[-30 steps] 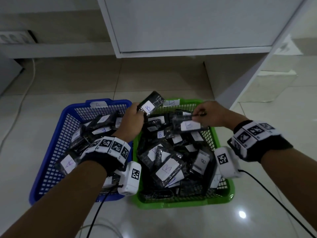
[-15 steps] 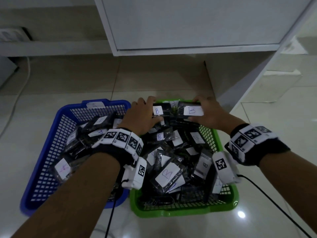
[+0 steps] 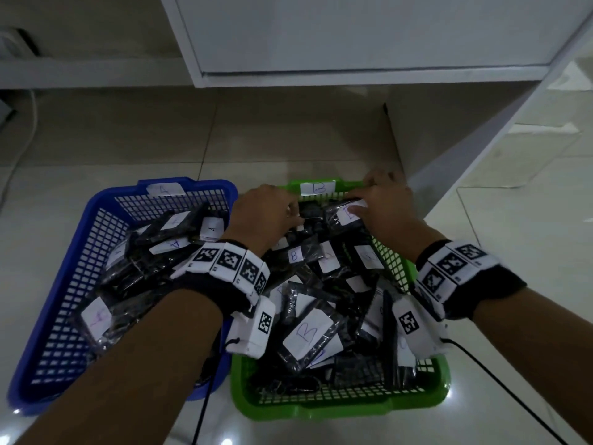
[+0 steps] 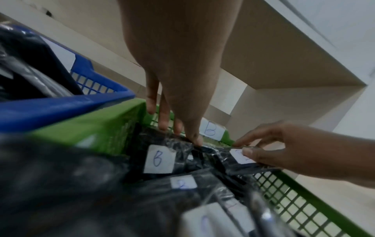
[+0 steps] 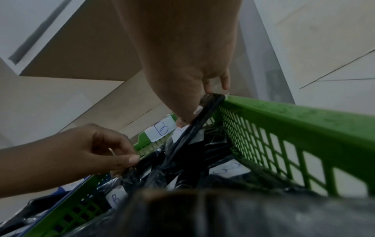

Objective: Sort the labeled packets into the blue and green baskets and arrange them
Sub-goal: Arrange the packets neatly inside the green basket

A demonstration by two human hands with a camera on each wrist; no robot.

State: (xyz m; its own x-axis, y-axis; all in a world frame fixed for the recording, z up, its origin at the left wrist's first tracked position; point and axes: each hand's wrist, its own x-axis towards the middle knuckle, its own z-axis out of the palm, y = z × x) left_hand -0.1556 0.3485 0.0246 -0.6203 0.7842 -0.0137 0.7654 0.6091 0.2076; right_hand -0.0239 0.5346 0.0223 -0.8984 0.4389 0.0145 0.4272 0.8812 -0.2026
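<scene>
The green basket [image 3: 321,411], tagged B on its far rim, is heaped with black packets bearing white B labels. The blue basket [image 3: 211,184], tagged A, stands to its left and holds several packets marked A. Both hands are low at the green basket's far end. My left hand [image 3: 288,213] pinches the far edge of one B packet [image 4: 160,158] between thumb and fingers. Beside it, my right hand [image 3: 359,203] pinches another B packet [image 3: 343,216], thumb on its label, against the far right corner.
A white cabinet [image 3: 353,33] overhangs the floor behind the baskets, and its side panel [image 3: 465,155] stands close to the green basket's far right corner. A cable [image 3: 32,123] runs along the tiled floor at the left. Wrist-camera cables trail toward me.
Both hands have carried their packets from above the middle of the green basket forward and down to its far end, where the packets now lie side by side.
</scene>
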